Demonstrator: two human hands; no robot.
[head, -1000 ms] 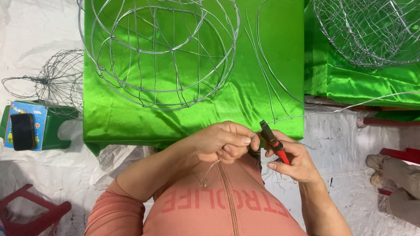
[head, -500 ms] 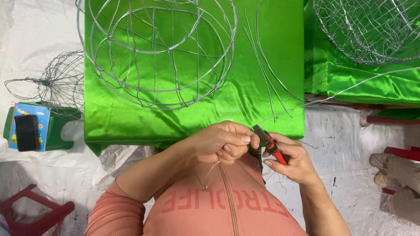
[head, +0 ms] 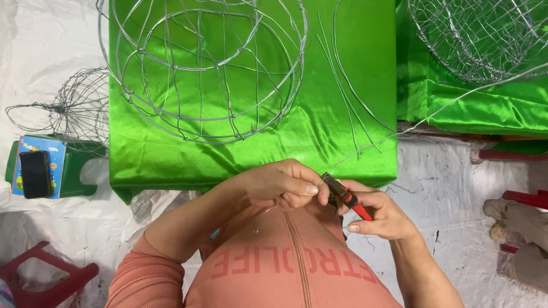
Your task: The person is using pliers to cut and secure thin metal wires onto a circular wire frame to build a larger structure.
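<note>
Pliers (head: 348, 199): red-handled, you hold them in your right hand (head: 379, 215), jaws closed on a thin wire (head: 434, 111) just off the near edge of the table (head: 342, 148).
Right hand: your fingers are curled tight around the pliers' handles.
Left hand (head: 279, 183): pinched closed, thumb and fingertips pressing the wire right beside the pliers' tip; the two hands touch.
Wire: it runs from the pliers up and to the right, over the table's corner toward the second green table (head: 485, 108).
Packages: one flat blue box (head: 48, 149) lies on a green stool (head: 74, 171) at the left, with a black phone (head: 35, 174) on top of it.
Counts: two green-draped tables; three wire frames: one large round frame (head: 202, 68) on the near table, one dense mesh frame (head: 479, 34) on the far table, one small mesh frame (head: 80, 108) on the floor at the left; one red stool (head: 40, 276) at lower left; a few loose wire lengths (head: 345, 85) on the cloth.
Change: the pliers' tip now sits closer to your left fingertips than a second ago, and the handles lie lower in your right hand.
</note>
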